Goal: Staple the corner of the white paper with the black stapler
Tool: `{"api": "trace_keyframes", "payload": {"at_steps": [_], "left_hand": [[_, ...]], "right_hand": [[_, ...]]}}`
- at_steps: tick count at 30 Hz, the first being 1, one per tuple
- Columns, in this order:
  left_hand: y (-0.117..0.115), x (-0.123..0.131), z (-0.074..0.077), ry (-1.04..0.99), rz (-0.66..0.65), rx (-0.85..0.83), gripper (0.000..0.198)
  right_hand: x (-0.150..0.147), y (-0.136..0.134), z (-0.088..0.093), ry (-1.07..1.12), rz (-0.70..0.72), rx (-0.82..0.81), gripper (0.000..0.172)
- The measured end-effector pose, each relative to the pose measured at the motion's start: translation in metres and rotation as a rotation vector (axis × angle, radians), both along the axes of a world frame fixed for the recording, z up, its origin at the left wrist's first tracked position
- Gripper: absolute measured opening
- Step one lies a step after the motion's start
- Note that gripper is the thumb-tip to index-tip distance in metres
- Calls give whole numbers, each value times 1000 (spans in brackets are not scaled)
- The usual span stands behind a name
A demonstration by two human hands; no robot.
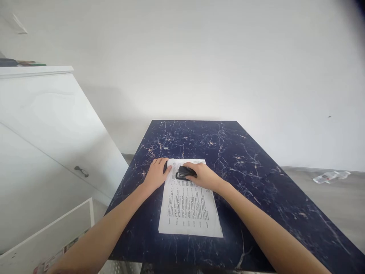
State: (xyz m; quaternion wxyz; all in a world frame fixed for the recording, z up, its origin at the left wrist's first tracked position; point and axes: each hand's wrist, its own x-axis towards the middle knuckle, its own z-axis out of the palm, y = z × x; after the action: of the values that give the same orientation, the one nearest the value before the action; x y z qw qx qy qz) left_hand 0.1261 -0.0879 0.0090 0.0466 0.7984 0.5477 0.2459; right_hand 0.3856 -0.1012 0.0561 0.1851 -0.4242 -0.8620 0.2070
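Note:
A printed sheet of paper (185,224) lies on the dark blue marbled table (196,137), with rows of text on it. My right hand (203,175) is closed around a black stapler (186,171), which rests over the upper part of the sheet. At the sheet's upper left edge is my left hand (155,175), its fingers curved and its thumb by the paper. A small black object (165,166) shows between that thumb and the fingers, mostly hidden; I cannot make out its kind. Beyond the left hand lies a small silvery strip (165,148).
To the left stands a white cabinet (51,114) with a dark handle (81,171) and things on top. A white-framed bin or rack (57,224) is at the lower left. Clear plastic packaging (330,176) lies on the floor at right. A white wall (199,57) rises behind the table.

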Motion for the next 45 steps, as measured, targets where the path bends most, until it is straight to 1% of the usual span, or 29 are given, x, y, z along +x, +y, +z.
{"api": "trace_keyframes", "payload": {"at_steps": [2,4,6,8,9,11,14,17,19,22,24,27,30,35,38,40,42,45], "left_hand": [[1,2,1,14,33,-13,37],[1,6,2,40,52,-19,38],[1,9,2,63,67,-14,37],[1,12,3,74,91,-8,36],[1,14,3,76,110,-8,36],[1,21,4,89,162,-14,39],[1,36,6,126,274,-21,45],[3,50,8,121,396,-12,49],[5,55,7,96,411,-12,46],[12,51,4,0,310,-56,38],[17,44,1,-131,211,-81,33],[23,35,1,-350,71,-58,27],[25,32,3,-470,-9,-38,24],[27,36,5,-553,-48,-82,20],[29,37,3,-603,-80,-117,22],[30,36,2,-628,-74,-113,23],[30,36,3,-614,-73,-111,22],[27,38,7,-564,-82,-124,19]], "right_hand": [[6,-1,7,31,-2,1,40],[21,-1,16,84,-34,31,35],[46,1,24,148,-134,69,35],[79,5,28,165,-273,104,39],[96,8,28,140,-330,115,41],[126,14,25,40,-397,114,43],[149,20,17,-112,-418,92,42],[151,22,9,-154,-394,73,41],[146,22,5,-140,-374,58,41],[138,23,0,-92,-362,61,43],[133,24,-4,-61,-347,69,44],[129,26,-7,-35,-324,68,43],[128,26,-8,-27,-315,72,42],[124,24,-8,4,-341,79,39],[121,22,-7,21,-309,79,37],[119,21,-6,45,-268,77,36],[118,19,-4,64,-235,72,35],[116,17,-2,61,-229,60,33]]}}
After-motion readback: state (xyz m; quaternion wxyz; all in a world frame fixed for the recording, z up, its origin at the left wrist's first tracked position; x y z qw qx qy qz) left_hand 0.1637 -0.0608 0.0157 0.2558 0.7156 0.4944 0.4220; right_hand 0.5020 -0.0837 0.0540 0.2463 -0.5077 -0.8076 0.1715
